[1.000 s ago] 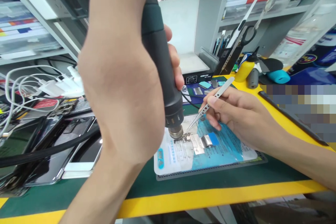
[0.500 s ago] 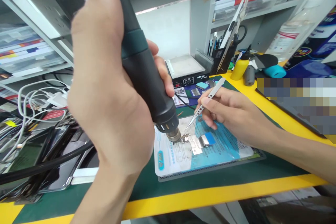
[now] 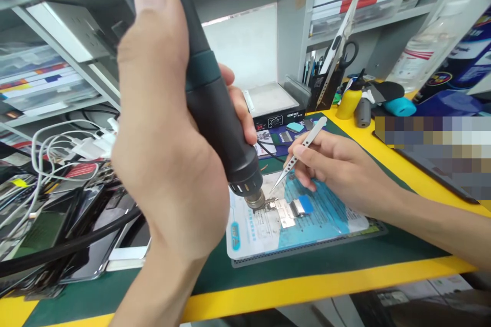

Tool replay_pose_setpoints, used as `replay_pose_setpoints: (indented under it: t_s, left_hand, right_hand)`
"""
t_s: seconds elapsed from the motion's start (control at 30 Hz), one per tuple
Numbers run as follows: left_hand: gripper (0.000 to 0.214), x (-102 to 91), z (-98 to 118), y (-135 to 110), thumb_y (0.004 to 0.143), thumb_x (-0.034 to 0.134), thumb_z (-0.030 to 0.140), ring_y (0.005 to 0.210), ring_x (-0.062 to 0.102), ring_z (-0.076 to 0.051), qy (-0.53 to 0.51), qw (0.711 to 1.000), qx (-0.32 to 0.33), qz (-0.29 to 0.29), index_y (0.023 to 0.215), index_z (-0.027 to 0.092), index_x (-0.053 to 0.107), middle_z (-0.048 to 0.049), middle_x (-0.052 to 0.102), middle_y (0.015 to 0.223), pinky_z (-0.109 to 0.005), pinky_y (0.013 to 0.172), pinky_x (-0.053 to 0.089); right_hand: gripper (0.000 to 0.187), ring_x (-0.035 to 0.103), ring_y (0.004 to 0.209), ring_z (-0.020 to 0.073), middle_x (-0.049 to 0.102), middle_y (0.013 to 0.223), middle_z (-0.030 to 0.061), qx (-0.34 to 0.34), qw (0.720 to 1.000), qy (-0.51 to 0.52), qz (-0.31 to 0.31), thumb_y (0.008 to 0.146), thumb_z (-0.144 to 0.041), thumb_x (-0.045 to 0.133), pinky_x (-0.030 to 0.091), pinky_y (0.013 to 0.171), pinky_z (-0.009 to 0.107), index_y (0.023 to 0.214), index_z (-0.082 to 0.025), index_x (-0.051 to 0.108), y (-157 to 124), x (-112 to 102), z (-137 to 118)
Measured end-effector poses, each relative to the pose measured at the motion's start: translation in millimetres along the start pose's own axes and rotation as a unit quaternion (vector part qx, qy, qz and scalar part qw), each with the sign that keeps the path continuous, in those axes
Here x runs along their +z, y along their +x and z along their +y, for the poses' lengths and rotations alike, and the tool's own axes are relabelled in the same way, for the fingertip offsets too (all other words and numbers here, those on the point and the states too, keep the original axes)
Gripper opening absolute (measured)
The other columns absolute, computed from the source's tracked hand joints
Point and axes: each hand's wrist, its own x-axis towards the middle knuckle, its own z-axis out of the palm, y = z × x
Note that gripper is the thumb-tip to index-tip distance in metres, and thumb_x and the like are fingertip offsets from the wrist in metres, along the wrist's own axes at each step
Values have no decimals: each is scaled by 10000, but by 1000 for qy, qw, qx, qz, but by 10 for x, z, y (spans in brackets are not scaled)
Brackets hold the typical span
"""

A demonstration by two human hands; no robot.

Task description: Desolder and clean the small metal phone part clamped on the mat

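My left hand (image 3: 172,153) wraps round the black handle of a hot air gun (image 3: 226,127). Its metal nozzle points down over one end of a small circuit board (image 3: 282,210) with a blue-tipped flex cable (image 3: 305,204). In my right hand (image 3: 337,163) a pair of metal tweezers (image 3: 301,148) is pinched between thumb and fingers. The tweezer tips sit beside the nozzle, just above the board's end; whether they touch it I cannot tell. Beneath the board lies a blue and white printed mat (image 3: 249,245).
Phones and phone parts (image 3: 49,245) lie heaped at the left under white cables (image 3: 49,148). A hot plate (image 3: 276,107) stands behind the mat. At the right are a yellow bottle (image 3: 350,101), a pen holder (image 3: 324,89) and a dark flat tray (image 3: 425,168). A black hose (image 3: 69,248) crosses the left side.
The view has shifted slightly, and my left hand with the hot air gun appears a little further right and lower. Both hands keep their grips, and the board stays in place.
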Motion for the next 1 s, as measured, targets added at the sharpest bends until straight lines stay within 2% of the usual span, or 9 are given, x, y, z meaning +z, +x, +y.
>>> replay_pose_setpoints:
  t_s: [0.23,0.37,0.5,0.63,0.73,0.87,1.0]
  left_hand:
    - [584,-91,16,-29,902,576,813,696,553,-190,-2,1000,7,3,838,232,556,-50,499,870,-363,529,509]
    - [613,-35,9,-24,866,607,837,662,559,-196,-7,1000,-13,9,793,232,533,-44,494,802,-363,521,489]
    - [611,-48,-17,-25,849,622,838,656,566,-201,-19,1000,17,7,803,236,534,-41,505,784,-361,504,464]
    - [605,-109,26,9,830,645,841,635,573,-203,-1,999,-23,30,778,248,535,-40,515,811,-385,501,497]
    - [644,-71,35,18,875,601,837,624,567,-176,20,999,-11,29,715,214,568,-41,476,773,-347,472,460]
    - [674,-2,-2,-26,936,500,831,674,595,-184,3,1000,8,-5,838,174,612,-43,498,777,-327,515,470]
    - [615,-69,8,-38,879,611,820,649,579,-183,17,1000,-12,17,817,209,575,-35,502,784,-353,524,488]
  right_hand:
    - [160,521,491,117,505,528,-77,-5,1000,5,-1,1049,-285,602,408,484,246,917,-197,586,-3,-10,21]
    - [183,541,511,128,507,548,-74,-6,1000,6,-2,1046,-338,633,419,501,266,926,-205,598,5,-16,34]
    - [228,541,512,140,514,554,-64,-5,1000,3,-3,1034,-396,667,409,508,293,910,-216,599,4,-19,40]
    - [218,535,513,146,531,556,-55,-2,1000,6,-2,1026,-393,673,404,503,300,920,-218,598,1,-21,39]
    - [208,534,518,140,581,577,-38,1,1000,-4,-7,1055,-377,635,409,514,298,935,-211,597,1,-22,36]
    - [183,529,512,129,618,593,-36,-2,1000,-6,-8,1080,-353,597,409,521,291,971,-205,592,1,-28,37]
    - [186,520,514,129,615,585,-35,2,1000,-14,-11,1084,-344,584,395,520,291,959,-206,591,1,-30,32]
